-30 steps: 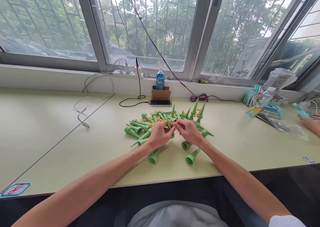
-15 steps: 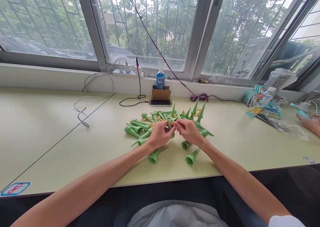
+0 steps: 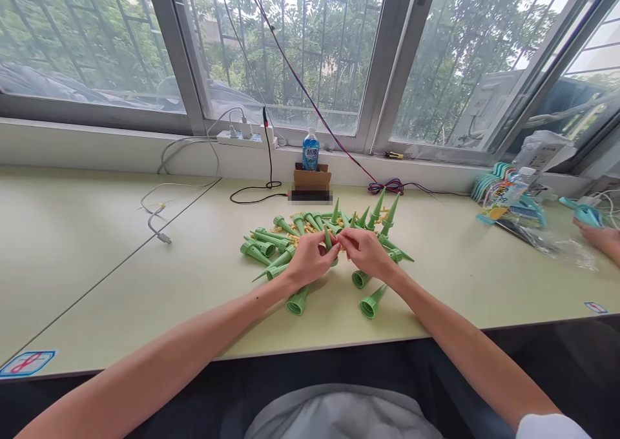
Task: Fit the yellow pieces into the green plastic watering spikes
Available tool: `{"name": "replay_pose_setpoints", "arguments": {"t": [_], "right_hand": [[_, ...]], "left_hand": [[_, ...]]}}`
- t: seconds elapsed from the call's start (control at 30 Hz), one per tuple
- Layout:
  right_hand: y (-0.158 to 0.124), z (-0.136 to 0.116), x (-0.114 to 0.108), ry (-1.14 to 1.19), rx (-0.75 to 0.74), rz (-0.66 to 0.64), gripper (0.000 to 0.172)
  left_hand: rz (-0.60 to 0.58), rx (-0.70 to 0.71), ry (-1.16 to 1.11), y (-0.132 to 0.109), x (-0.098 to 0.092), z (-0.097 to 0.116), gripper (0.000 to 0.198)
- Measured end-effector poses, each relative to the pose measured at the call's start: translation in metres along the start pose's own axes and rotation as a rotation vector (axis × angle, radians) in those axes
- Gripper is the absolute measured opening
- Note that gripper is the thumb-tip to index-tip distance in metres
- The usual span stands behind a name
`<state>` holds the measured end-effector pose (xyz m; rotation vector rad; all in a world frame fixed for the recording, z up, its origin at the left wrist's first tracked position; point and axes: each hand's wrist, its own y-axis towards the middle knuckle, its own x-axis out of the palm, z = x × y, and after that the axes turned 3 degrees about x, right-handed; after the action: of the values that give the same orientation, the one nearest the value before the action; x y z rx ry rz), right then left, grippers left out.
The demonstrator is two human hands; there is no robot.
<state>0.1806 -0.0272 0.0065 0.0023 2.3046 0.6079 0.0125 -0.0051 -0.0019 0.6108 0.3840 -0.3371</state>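
My left hand (image 3: 312, 258) is closed around a green plastic watering spike (image 3: 328, 237), its tip pointing up. Right beside it, the fingers of my right hand (image 3: 364, 250) are pinched together against the spike's side; whatever they grip is hidden. Around both hands lie several more watering spikes, hollow cones with threaded caps, such as one spike (image 3: 296, 302) near the left forearm and another (image 3: 369, 306) near the right. Small yellow plastic pieces (image 3: 294, 240) are scattered among the spikes behind my hands.
A cardboard box (image 3: 311, 177) with a blue bottle (image 3: 310, 152) stands at the back. Cables (image 3: 271, 185) run across the tabletop (image 3: 145, 290). At the right are hangers (image 3: 489, 184), plastic packaging and another person's hand (image 3: 598, 237) by a light-blue item (image 3: 581, 213).
My hands stay almost in place at the spike. At the far right, the other person's hand and the light-blue item have shifted slightly. The view has tilted a little.
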Motion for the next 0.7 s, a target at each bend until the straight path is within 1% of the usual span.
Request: {"name": "replay_pose_setpoints", "arguments": {"t": [0.1, 0.33, 0.57, 0.7], "right_hand": [[-0.0002, 0.0004, -0.0001, -0.009, -0.011, -0.005, 0.030], [-0.0005, -0.0007, -0.0007, -0.004, -0.020, -0.023, 0.030], [0.0007, 0.0068, 0.0039, 0.025, -0.005, 0.021, 0.033], [-0.0001, 0.0076, 0.0055, 0.089, 0.020, 0.014, 0.033]], "left_hand": [[-0.006, 0.010, 0.017, 0.0001, 0.0006, -0.0008, 0.021], [-0.041, 0.098, 0.080, -0.0009, 0.0009, -0.0005, 0.022], [-0.009, 0.064, 0.022, -0.0002, 0.0031, -0.0047, 0.021], [-0.010, 0.040, -0.027, 0.0006, 0.0024, -0.0029, 0.020]]}}
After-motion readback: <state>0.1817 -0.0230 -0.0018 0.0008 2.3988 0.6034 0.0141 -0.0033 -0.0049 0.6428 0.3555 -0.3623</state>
